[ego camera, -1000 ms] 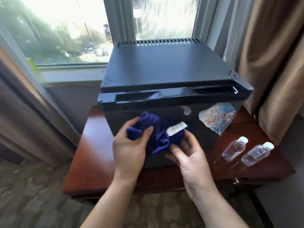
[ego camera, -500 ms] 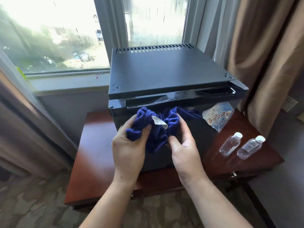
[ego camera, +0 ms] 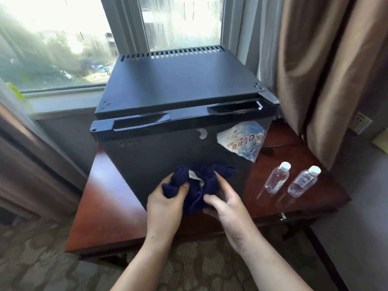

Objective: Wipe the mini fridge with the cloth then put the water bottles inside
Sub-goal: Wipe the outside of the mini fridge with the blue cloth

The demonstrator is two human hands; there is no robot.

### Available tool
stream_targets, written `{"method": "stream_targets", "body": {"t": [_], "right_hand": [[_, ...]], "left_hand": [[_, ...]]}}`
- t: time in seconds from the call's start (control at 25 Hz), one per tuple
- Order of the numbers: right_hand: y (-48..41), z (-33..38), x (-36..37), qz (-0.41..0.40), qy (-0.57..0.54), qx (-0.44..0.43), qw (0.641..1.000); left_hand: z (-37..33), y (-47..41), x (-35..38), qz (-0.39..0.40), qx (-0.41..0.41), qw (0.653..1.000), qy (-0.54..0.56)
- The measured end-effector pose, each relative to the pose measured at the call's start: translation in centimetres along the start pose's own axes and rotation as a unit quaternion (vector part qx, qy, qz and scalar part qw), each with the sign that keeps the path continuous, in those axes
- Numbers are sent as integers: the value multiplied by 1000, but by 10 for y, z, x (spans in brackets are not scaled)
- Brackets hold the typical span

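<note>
A black mini fridge (ego camera: 180, 85) stands on a reddish wooden table (ego camera: 109, 206) under the window, its door closed. A bunched dark blue cloth (ego camera: 196, 185) with a white tag is held against the lower front of the door. My left hand (ego camera: 165, 204) grips the cloth's left side and my right hand (ego camera: 226, 204) holds its right side. Two clear water bottles with white caps, one (ego camera: 277, 178) beside the other (ego camera: 303, 181), lie on the table to the right of the fridge.
A light blue sticker (ego camera: 243, 141) is on the door's upper right. Brown curtains (ego camera: 327, 70) hang at the right, another curtain (ego camera: 27, 156) at the left. Patterned carpet (ego camera: 42, 269) lies below the table's front edge.
Both hands and the cloth have gone down the door from just under the handle to its lower half. The view has shifted, so the fridge sits more to the right.
</note>
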State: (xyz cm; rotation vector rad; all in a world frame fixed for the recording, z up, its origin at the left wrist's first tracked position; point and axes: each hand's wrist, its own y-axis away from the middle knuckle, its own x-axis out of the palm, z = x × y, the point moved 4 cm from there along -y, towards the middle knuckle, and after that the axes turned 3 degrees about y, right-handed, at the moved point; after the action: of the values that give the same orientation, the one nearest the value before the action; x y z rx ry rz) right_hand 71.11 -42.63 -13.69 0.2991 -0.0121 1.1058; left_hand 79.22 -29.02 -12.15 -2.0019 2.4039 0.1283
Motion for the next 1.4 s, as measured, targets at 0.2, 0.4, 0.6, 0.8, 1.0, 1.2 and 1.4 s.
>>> {"method": "stream_targets", "body": {"t": [0.2,0.4,0.6,0.8,1.0,1.2,1.4], "right_hand": [[36,-3,-109,54,-19,-2,998],[46,14,-223,5,7,-45,999],[13,45,-267,43,47,-68,996],[-44,64,-263,74,118,-76,987],[-101,93,-261,102,140,-79,982],[-129,127,-253,96,36,-115,988],[-165,136,-228,140,0,-129,982]], "left_hand": [[-9,59,84,54,-8,998,-15],[-13,108,190,136,-29,990,-21],[-16,106,238,162,-96,981,54],[-14,65,257,133,-63,987,64],[-64,40,279,173,72,972,-138],[-158,3,286,225,271,773,-529],[-228,-38,297,185,338,616,-687]]}}
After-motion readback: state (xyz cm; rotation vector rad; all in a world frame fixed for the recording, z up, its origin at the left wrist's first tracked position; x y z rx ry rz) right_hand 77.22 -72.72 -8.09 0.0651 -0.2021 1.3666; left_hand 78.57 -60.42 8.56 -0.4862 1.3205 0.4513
